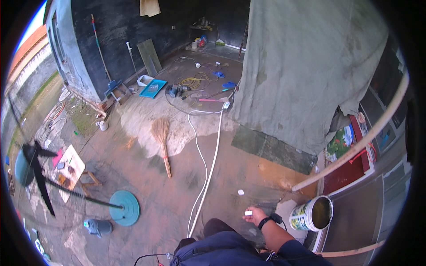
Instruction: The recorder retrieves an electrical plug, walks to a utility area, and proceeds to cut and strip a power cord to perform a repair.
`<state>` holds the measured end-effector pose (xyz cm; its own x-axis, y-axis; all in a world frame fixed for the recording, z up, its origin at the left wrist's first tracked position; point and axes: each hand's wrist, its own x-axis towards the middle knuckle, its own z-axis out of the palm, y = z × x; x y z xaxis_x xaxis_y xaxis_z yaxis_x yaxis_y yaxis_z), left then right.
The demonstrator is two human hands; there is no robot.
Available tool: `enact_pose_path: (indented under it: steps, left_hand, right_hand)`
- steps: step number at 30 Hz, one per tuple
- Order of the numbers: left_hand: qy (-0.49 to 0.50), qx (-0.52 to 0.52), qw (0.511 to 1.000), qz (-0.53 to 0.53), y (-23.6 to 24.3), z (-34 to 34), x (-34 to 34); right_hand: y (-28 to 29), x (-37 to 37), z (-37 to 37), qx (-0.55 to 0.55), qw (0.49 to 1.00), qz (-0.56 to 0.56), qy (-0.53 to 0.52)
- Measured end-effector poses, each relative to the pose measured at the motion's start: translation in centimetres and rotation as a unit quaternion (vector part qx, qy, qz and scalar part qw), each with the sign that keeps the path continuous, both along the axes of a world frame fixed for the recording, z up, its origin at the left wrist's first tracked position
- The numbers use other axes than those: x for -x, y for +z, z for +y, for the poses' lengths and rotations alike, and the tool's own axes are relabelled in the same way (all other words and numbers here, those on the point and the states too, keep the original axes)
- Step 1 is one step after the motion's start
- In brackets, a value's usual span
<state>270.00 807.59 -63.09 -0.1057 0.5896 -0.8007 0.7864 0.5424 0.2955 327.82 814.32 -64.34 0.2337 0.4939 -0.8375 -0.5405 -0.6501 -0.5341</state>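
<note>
My right hand point(257, 216), with a black band on its wrist, is closed on a small white block-like object point(248, 213) whose kind I cannot make out. It is low in the view, right of my knee. A round white piece point(241, 192) lies on the floor just beyond it. To the right of my forearm stands a white bucket point(300, 216) with a coloured print and a dark inside. My left hand does not show.
White cables point(205, 186) run along the floor ahead of me. Left of them lie a straw broom point(161, 133) and a fan's teal base point(124, 208). A wooden pole point(355, 146) slants up at the right beside a hanging grey sheet point(301, 66). Farther off sits a blue tray point(153, 88).
</note>
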Motion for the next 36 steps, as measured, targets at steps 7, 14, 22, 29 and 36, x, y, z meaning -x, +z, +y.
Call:
enact_pose_path:
  steps: [7, 14, 22, 29, 36]
  left_hand:
    - [-0.088, -0.023, 0.996, 0.021, 2.9, 30.0, -3.7]
    - [-0.110, -0.071, 0.991, 0.031, -2.8, 54.1, -7.4]
    - [-0.166, -0.036, 0.985, 0.021, -0.7, 81.6, -15.1]
    - [-0.557, -0.049, 0.829, 0.025, -2.2, 104.5, -12.3]
    - [-0.288, 0.018, 0.956, 0.053, 9.2, 125.4, -22.4]
  right_hand:
    - [-2.6, -4.9, 19.4, 0.061, 0.997, -0.034, -0.033]
    - [-2.2, -8.8, 48.4, -0.019, 1.000, 0.001, 0.013]
    - [2.8, -13.1, 74.8, -0.061, 0.998, -0.017, -0.005]
    - [5.4, -17.8, 84.3, 0.038, 0.987, -0.088, -0.130]
    - [15.3, -19.7, 92.5, -0.011, 0.982, -0.090, -0.168]
